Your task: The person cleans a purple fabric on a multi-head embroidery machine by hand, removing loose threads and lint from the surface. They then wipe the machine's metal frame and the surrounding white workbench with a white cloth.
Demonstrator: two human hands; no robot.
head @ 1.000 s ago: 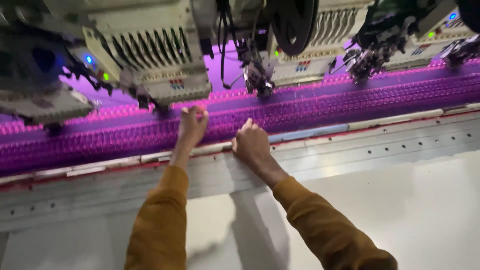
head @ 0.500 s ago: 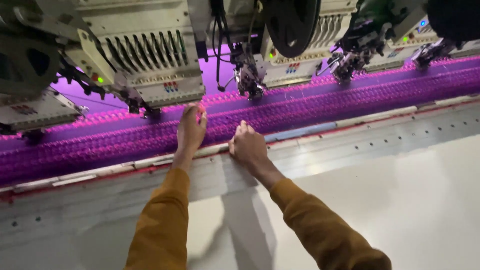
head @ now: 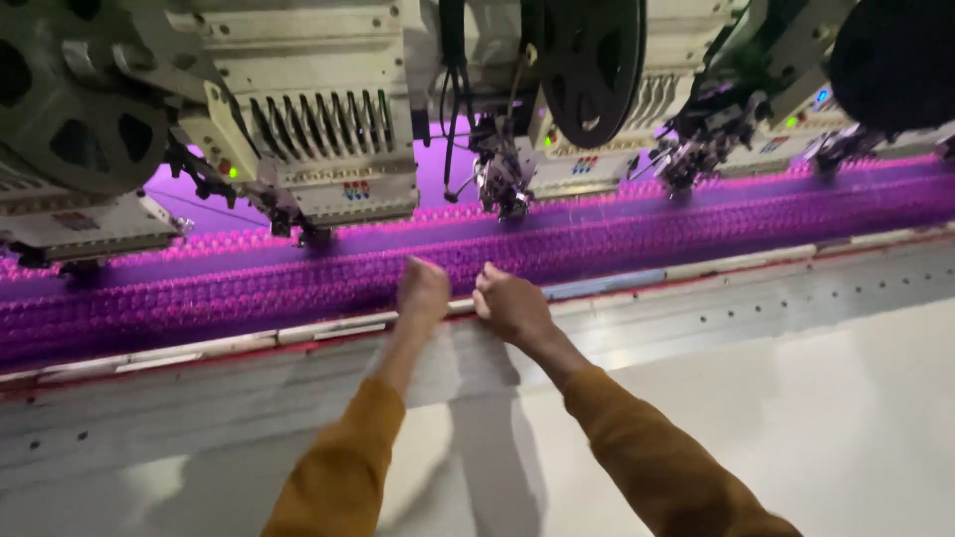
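Both your hands sit at the near edge of the purple cloth (head: 597, 249), side by side, just apart. Your left hand (head: 423, 290) is curled into a loose fist on the cloth edge; the fingers look closed, but what they pinch, cloth or thread, is too small to tell. Your right hand (head: 509, 303) is also curled, fingertips bunched at the same edge by the white clamp strip (head: 328, 329); cannot tell if anything sits between them.

The cloth runs left to right across the whole frame, stretched flat under the row of machine heads (head: 328, 139) on the far side, lit violet.

Judgement on doing this well: keep both fists low and on the near side of the cloth, well short of the needle group (head: 502, 189) straight beyond your right hand. Pull along the edge, not upward, so the cloth stays flat in the strip. Keep your mustard sleeves (head: 343, 467) clear of the grey rail (head: 746, 308).

Labels: 2 small panels of coloured dots, 1 on the front of the left head (head: 355, 189), 1 on the middle head (head: 585, 163), red and blue marks. Small green lights glow at left (head: 232, 172) and far right (head: 791, 122). A black reel (head: 590, 50) hangs top centre.
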